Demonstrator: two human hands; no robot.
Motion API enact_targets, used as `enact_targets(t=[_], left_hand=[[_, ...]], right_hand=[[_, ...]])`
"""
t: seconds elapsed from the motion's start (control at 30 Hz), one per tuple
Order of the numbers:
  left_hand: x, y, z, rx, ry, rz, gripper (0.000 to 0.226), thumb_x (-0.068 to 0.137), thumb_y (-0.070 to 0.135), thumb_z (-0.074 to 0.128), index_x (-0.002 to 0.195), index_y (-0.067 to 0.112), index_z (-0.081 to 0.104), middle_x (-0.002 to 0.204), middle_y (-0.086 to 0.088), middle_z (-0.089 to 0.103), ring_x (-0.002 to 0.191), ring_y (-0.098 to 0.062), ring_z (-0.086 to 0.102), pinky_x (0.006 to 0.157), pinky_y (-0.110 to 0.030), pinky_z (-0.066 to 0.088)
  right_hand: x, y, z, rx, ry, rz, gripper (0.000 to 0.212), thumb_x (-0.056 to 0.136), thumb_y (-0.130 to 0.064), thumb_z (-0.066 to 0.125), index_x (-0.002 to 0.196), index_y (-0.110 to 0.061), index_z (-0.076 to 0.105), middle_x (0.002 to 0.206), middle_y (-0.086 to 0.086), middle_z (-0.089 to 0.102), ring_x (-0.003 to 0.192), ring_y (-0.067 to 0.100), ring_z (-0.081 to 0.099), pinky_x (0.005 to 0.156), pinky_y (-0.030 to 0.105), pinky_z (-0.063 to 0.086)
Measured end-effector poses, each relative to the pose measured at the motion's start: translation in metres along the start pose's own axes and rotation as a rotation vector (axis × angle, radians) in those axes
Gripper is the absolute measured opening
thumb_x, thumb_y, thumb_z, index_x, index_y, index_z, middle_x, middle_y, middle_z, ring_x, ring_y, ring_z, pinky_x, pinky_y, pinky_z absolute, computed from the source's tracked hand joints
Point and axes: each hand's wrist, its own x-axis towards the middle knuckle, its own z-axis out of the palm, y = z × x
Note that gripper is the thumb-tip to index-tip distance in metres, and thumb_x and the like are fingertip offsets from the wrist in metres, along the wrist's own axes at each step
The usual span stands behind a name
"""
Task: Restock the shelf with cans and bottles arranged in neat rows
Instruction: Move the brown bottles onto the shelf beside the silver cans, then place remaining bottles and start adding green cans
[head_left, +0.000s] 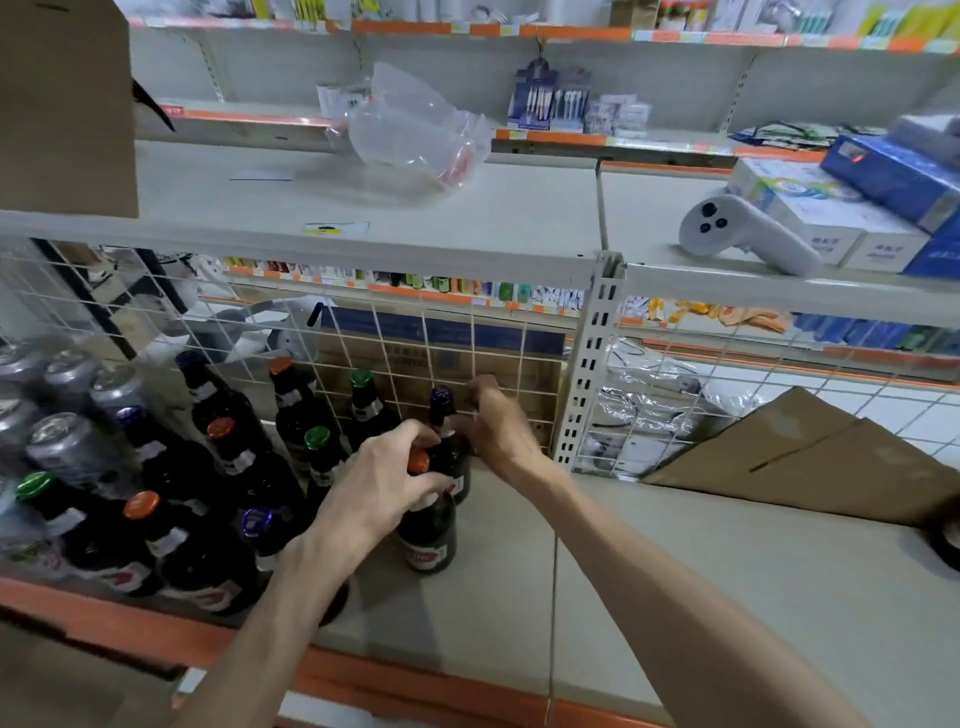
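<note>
On the lower shelf (675, 545) stand several dark glass bottles with orange, green and purple caps, in rows at the left. My left hand (384, 478) grips the neck of an orange-capped bottle (428, 540) at the right end of the rows. Behind it stands a purple-capped bottle (444, 410); my right hand (493, 421) holds its neck close to the wire mesh back. Silver cans (67, 447) are grouped at the far left.
A wire mesh panel (467, 338) backs the shelf, with a perforated upright post (587, 364) to the right. Flattened cardboard (810, 462) lies on the right bay. The upper shelf carries a white controller (748, 234), boxes, a plastic bag (410, 124) and a cardboard box (62, 104).
</note>
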Motion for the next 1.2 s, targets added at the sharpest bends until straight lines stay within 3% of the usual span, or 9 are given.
enact_targets(t=[0.07,0.17,0.27,0.33,0.47,0.6,0.8,1.03,1.2], left_hand=[[0.001,0.025,0.007,0.065,0.057,0.074,0.036,0.084,0.031,0.078,0.116,0.025,0.063,0.110,0.004,0.070,0.088,-0.011,0.070,0.075,-0.024,0.056],[0.006,0.076,0.030,0.267,0.212,0.256,0.026,0.087,0.032,0.075,0.110,0.024,0.068,0.111,0.002,0.071,0.107,-0.021,0.065,0.094,-0.035,0.048],[0.013,0.129,0.065,0.162,0.143,0.323,0.023,0.090,0.037,0.071,0.111,0.029,0.067,0.115,0.006,0.070,0.110,-0.020,0.064,0.090,-0.036,0.049],[0.018,0.161,0.096,0.123,0.052,0.359,0.022,0.090,0.038,0.070,0.111,0.030,0.066,0.115,0.008,0.071,0.108,-0.017,0.065,0.085,-0.033,0.051],[0.013,0.237,0.159,-0.006,-0.131,0.460,0.020,0.088,0.033,0.073,0.106,0.027,0.069,0.105,0.013,0.071,0.098,-0.009,0.063,0.079,-0.027,0.047],[0.012,0.306,0.232,-0.065,-0.282,0.541,0.023,0.088,0.032,0.073,0.110,0.026,0.068,0.108,0.012,0.073,0.104,-0.010,0.066,0.091,-0.033,0.053],[0.030,0.415,0.330,-0.177,-0.432,0.584,0.034,0.090,0.018,0.070,0.123,0.015,0.061,0.124,-0.001,0.067,0.114,-0.016,0.062,0.092,-0.026,0.047],[0.072,0.493,0.431,-0.153,-0.446,0.528,0.064,0.092,0.023,0.068,0.148,0.015,0.037,0.148,-0.007,0.050,0.134,-0.027,0.049,0.109,-0.042,0.042],[0.079,0.500,0.467,-0.199,-0.397,0.528,0.053,0.093,0.017,0.067,0.142,0.017,0.045,0.138,-0.008,0.057,0.125,-0.026,0.056,0.102,-0.042,0.046]], right_hand=[[-0.016,0.014,-0.029,-0.074,0.079,-0.011,0.012,0.098,-0.023,0.051,0.109,-0.017,0.054,0.093,0.002,0.068,0.083,0.018,0.067,0.072,0.032,0.056],[-0.038,0.041,-0.083,-0.167,0.191,0.018,0.021,0.101,-0.020,0.048,0.118,-0.008,0.055,0.091,-0.003,0.064,0.075,0.003,0.060,0.062,0.014,0.044],[-0.067,0.073,-0.136,-0.105,0.322,0.061,0.028,0.095,-0.023,0.063,0.119,-0.013,0.054,0.108,-0.001,0.069,0.093,0.013,0.064,0.076,0.029,0.050],[-0.091,0.100,-0.171,-0.071,0.419,0.113,0.028,0.093,-0.025,0.066,0.118,-0.013,0.058,0.109,0.001,0.071,0.100,0.017,0.066,0.085,0.031,0.050],[-0.154,0.158,-0.245,-0.071,0.689,0.185,0.023,0.092,-0.022,0.067,0.112,-0.012,0.062,0.104,0.002,0.073,0.097,0.019,0.068,0.085,0.032,0.051],[-0.220,0.223,-0.316,-0.061,0.876,0.330,0.022,0.093,-0.018,0.065,0.112,-0.010,0.061,0.100,0.003,0.071,0.094,0.024,0.065,0.084,0.033,0.048],[-0.294,0.300,-0.400,-0.140,0.934,0.464,0.014,0.092,-0.024,0.066,0.103,-0.016,0.060,0.094,0.001,0.067,0.087,0.023,0.061,0.071,0.028,0.038],[-0.381,0.370,-0.409,-0.274,0.821,0.640,0.028,0.093,-0.035,0.063,0.117,-0.022,0.056,0.114,-0.004,0.063,0.103,0.017,0.058,0.089,0.041,0.051],[-0.400,0.396,-0.388,-0.537,0.705,0.712,0.050,0.086,-0.036,0.070,0.129,-0.020,0.051,0.122,0.000,0.059,0.113,0.020,0.047,0.096,0.035,0.042]])
